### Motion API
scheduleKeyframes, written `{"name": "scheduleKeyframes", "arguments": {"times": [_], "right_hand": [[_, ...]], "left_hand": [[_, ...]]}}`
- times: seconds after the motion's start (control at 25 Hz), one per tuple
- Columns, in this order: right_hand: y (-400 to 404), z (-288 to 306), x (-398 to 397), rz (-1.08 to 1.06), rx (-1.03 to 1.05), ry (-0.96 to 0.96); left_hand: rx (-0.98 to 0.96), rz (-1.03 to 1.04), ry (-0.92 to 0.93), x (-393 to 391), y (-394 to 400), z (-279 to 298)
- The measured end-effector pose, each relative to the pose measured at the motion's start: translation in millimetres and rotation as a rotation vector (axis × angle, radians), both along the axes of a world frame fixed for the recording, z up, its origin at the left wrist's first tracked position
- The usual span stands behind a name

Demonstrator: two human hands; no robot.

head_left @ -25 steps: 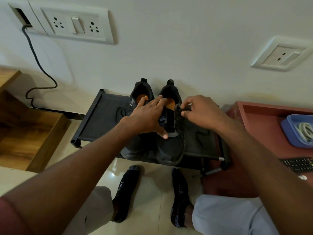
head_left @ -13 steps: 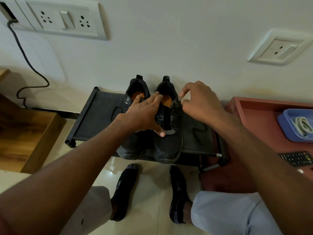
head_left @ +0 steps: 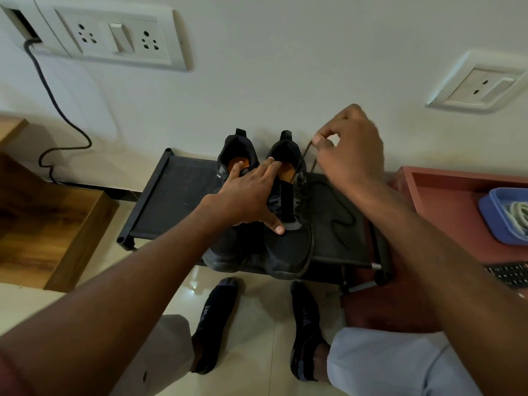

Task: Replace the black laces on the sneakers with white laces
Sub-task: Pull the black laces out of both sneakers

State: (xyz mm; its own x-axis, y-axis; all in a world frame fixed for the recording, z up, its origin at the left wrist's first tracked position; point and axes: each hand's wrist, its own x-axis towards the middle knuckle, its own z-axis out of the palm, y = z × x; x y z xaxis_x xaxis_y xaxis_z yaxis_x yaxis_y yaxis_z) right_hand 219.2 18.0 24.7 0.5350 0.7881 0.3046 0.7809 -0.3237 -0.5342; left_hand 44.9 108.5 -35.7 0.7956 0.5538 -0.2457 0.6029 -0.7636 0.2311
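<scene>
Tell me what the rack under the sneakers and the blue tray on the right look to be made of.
Rack: dark fabric stretched between black tubes, likely metal or plastic; the surface is matte and the corner tube ends are round.
Blue tray: probably plastic; smooth, moulded, with a rounded rim.

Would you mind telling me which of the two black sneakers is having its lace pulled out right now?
The right-hand sneaker: the right hand pinches its black lace taut above it, while the left hand rests across both sneakers.
</scene>
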Motion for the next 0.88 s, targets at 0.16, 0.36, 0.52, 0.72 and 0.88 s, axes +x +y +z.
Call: {"name": "scheduleKeyframes", "arguments": {"times": [0.16,0.36,0.52,0.72,0.88], "right_hand": [[-10.5,-20.6,-19.1,0.21,-0.463,-0.325],[2.7,-42.4,-32.5,0.417,-0.624,-0.237],[1.6,-44.7,-25.4,0.398,-0.57,-0.137],[10.7,-1.6,-8.6,-0.099,0.233,0.476],[2.3,6.3,-14.0,-0.043,0.267,1.709]], "left_hand": [[0.003,-0.003,0.007,2.4,-2.4,2.0],[0.012,0.0,0.023,1.4,-2.8,3.1],[-0.01,0.004,0.005,0.9,-1.6,1.0],[-0.025,0.002,-0.012,-1.2,1.0,-1.8],[-0.016,-0.004,0.0,-0.6,1.6,-1.5]]}}
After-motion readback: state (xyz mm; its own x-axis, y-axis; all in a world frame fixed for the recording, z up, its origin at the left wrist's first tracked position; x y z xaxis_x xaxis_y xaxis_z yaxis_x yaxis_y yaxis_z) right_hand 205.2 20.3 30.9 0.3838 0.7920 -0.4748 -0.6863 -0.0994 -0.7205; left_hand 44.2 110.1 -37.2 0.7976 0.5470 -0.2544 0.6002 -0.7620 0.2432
